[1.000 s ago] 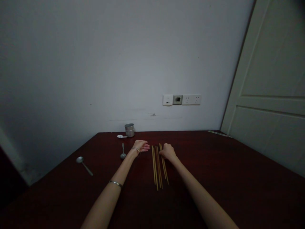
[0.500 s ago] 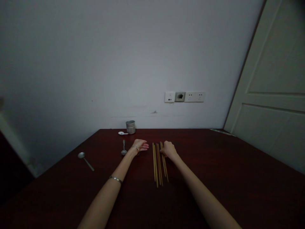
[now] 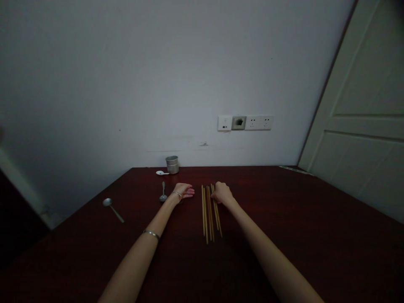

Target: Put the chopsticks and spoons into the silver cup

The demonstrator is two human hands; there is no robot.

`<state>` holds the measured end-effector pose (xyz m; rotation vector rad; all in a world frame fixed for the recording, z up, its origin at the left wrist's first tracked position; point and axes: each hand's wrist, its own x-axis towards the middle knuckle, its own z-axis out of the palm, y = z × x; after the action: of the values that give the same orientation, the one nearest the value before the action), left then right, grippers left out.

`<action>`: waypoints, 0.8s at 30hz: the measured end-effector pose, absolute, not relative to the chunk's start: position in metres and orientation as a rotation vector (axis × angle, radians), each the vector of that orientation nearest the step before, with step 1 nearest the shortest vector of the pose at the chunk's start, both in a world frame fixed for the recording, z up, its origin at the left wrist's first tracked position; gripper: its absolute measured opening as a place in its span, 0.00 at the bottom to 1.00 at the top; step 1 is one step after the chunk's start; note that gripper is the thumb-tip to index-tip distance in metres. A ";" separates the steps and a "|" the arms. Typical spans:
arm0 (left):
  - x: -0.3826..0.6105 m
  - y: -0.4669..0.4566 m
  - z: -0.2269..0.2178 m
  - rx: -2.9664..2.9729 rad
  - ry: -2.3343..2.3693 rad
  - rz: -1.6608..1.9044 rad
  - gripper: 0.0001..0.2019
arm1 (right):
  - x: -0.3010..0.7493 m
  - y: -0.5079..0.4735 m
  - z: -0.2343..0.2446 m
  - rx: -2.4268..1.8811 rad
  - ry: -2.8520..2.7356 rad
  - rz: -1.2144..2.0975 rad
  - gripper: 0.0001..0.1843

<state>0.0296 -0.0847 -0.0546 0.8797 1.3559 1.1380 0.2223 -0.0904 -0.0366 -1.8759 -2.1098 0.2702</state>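
Several wooden chopsticks (image 3: 210, 221) lie side by side on the dark red table (image 3: 303, 227), pointing towards me. My right hand (image 3: 222, 193) is closed, thumb and fingers pinching the far ends of the rightmost pair of chopsticks (image 3: 217, 219). That pair slants a little away from the others. To the left of the row, my left hand (image 3: 184, 191) is held sideways with its fingers stretched out, holding nothing. A short metal ladle (image 3: 163, 198) lies just left of that hand.
A metal cup (image 3: 172, 165) stands near the wall at the back, with a white spoon (image 3: 161, 173) beside it. A long-handled metal spoon (image 3: 112, 209) lies at the left. Wall sockets (image 3: 259, 122) are above the table's back edge.
My left hand has drawn slightly left, away from the chopsticks. My right hand stays on the rightmost pair. The whole view has shifted a little.
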 end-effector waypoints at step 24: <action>0.027 -0.082 -0.061 0.978 1.354 1.121 0.02 | 0.222 -0.090 -0.026 -1.899 -2.020 0.799 0.10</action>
<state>0.0271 -0.0822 -0.0607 0.9778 1.3539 1.1210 0.2224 -0.0903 -0.0256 -1.8990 -2.0203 0.7988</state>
